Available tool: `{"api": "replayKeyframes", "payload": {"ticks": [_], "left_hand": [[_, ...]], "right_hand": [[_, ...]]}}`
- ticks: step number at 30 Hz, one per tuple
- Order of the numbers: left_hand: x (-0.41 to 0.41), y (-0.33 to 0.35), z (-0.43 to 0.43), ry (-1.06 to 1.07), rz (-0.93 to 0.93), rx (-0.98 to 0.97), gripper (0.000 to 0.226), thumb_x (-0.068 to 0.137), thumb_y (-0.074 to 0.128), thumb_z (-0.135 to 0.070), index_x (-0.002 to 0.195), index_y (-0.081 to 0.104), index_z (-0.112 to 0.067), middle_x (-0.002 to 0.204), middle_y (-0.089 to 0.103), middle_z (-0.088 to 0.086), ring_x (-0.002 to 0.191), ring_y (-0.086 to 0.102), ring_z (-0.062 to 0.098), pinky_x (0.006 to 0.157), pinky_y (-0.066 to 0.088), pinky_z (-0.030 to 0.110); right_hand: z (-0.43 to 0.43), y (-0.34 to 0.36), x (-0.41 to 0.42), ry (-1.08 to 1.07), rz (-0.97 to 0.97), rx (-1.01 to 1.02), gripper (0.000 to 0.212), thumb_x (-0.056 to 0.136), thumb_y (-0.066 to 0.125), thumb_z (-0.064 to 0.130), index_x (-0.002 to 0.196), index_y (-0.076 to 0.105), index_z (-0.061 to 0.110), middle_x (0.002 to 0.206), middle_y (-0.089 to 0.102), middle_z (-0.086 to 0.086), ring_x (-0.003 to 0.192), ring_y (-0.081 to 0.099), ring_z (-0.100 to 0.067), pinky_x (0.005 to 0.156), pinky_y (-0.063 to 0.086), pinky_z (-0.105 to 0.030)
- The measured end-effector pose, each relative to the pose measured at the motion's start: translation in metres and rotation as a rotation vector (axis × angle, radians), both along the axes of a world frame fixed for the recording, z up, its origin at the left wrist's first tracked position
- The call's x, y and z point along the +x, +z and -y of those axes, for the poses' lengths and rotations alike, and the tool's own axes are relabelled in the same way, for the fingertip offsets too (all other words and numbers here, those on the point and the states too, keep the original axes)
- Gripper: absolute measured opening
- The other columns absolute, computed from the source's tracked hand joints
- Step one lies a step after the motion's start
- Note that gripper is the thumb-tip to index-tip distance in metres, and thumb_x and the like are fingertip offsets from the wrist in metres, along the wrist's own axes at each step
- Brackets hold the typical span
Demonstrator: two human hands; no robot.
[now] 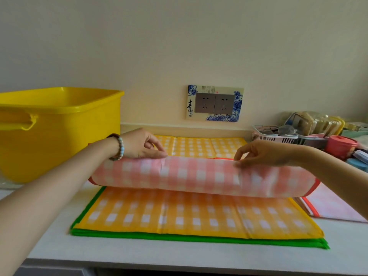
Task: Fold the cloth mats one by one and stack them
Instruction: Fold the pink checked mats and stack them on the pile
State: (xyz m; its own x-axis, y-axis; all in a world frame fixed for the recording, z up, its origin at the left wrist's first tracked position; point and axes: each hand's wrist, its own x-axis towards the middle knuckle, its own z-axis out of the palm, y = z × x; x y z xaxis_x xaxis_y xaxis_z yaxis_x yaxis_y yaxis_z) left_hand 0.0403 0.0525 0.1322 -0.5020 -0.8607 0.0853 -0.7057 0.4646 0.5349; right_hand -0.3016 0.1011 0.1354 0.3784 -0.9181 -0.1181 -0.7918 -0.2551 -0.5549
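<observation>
A pink checked mat (199, 176) with a red border hangs folded over in the air above the counter. My left hand (141, 146) pinches its upper edge on the left. My right hand (262, 154) pinches the same edge further right. Beneath it a yellow checked mat (189, 216) lies flat on top of green-edged mats (179, 237). Another pink mat (334, 208) with a red border lies at the right, partly under the yellow one.
A large yellow plastic tub (59, 132) stands at the left on the white counter (49, 248). At the back right sit a pink basket (272, 136), a red lidded cup (341, 146) and other containers. A double wall socket (215, 103) is on the wall behind.
</observation>
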Motion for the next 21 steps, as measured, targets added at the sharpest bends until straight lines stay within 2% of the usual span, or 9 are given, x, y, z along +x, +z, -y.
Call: {"api": "replayKeyframes", "payload": {"ticks": [3,6,8,9,11,13,17,21], "left_hand": [[-0.005,0.002,0.011,0.065,-0.079,-0.171,0.015,0.075,0.074,-0.040,0.086,0.070,-0.030,0.062,0.065,-0.006,0.052,0.046,0.007,0.057,0.037,0.021],[-0.014,-0.006,0.018,0.161,-0.120,-0.418,0.022,0.078,0.074,-0.029,0.098,0.068,-0.028,0.086,0.070,-0.009,0.080,0.062,0.006,0.077,0.048,0.024],[-0.022,-0.015,0.015,0.117,-0.132,-0.566,0.029,0.081,0.069,-0.032,0.109,0.067,-0.025,0.105,0.067,-0.007,0.102,0.059,0.011,0.092,0.044,0.025],[-0.026,-0.021,0.012,0.063,-0.125,-0.594,0.034,0.082,0.064,-0.040,0.113,0.065,-0.025,0.114,0.065,-0.006,0.110,0.055,0.013,0.096,0.039,0.022],[-0.035,-0.033,0.008,-0.026,-0.059,-0.553,0.053,0.079,0.047,-0.057,0.120,0.061,-0.026,0.132,0.055,-0.004,0.122,0.047,0.013,0.102,0.026,0.015],[-0.043,-0.048,0.007,-0.057,0.028,-0.459,0.065,0.077,0.037,-0.063,0.130,0.053,-0.030,0.144,0.042,-0.007,0.133,0.036,0.010,0.105,0.017,0.013],[-0.052,-0.077,0.016,-0.049,0.179,-0.340,0.056,0.091,0.041,-0.054,0.141,0.037,-0.030,0.153,0.027,-0.008,0.141,0.022,0.005,0.110,0.012,0.015],[-0.057,-0.094,0.028,-0.011,0.222,-0.287,0.054,0.095,0.039,-0.048,0.144,0.032,-0.027,0.153,0.026,-0.005,0.142,0.020,0.007,0.113,0.012,0.019]], "right_hand": [[0.017,0.003,0.000,-0.032,-0.052,-0.223,0.011,0.082,0.067,0.036,0.079,0.068,0.026,0.064,0.066,0.012,0.055,0.051,0.003,0.059,0.040,-0.008],[0.039,-0.003,-0.002,-0.089,-0.037,-0.342,0.008,0.077,0.072,0.036,0.072,0.069,0.031,0.071,0.069,0.012,0.064,0.057,0.004,0.069,0.044,-0.014],[0.048,-0.008,-0.003,-0.137,-0.004,-0.384,0.009,0.077,0.074,0.034,0.070,0.067,0.033,0.073,0.069,0.012,0.069,0.061,-0.002,0.073,0.047,-0.019],[0.052,-0.011,-0.002,-0.147,-0.004,-0.407,0.010,0.078,0.073,0.032,0.070,0.067,0.032,0.075,0.069,0.011,0.073,0.063,-0.006,0.075,0.049,-0.020],[0.061,-0.019,0.001,-0.155,-0.013,-0.439,0.007,0.080,0.072,0.028,0.075,0.068,0.026,0.079,0.068,0.008,0.078,0.064,-0.010,0.079,0.050,-0.023],[0.070,-0.030,0.005,-0.189,-0.012,-0.463,0.005,0.081,0.071,0.025,0.080,0.070,0.021,0.081,0.068,0.005,0.080,0.064,-0.013,0.081,0.051,-0.028],[0.090,-0.056,0.011,-0.307,-0.001,-0.503,0.011,0.082,0.071,0.021,0.087,0.073,0.012,0.088,0.070,-0.002,0.087,0.062,-0.018,0.085,0.048,-0.033],[0.111,-0.079,0.015,-0.363,0.006,-0.459,0.005,0.082,0.068,0.020,0.083,0.072,0.018,0.087,0.070,0.001,0.094,0.062,-0.021,0.095,0.043,-0.037]]}}
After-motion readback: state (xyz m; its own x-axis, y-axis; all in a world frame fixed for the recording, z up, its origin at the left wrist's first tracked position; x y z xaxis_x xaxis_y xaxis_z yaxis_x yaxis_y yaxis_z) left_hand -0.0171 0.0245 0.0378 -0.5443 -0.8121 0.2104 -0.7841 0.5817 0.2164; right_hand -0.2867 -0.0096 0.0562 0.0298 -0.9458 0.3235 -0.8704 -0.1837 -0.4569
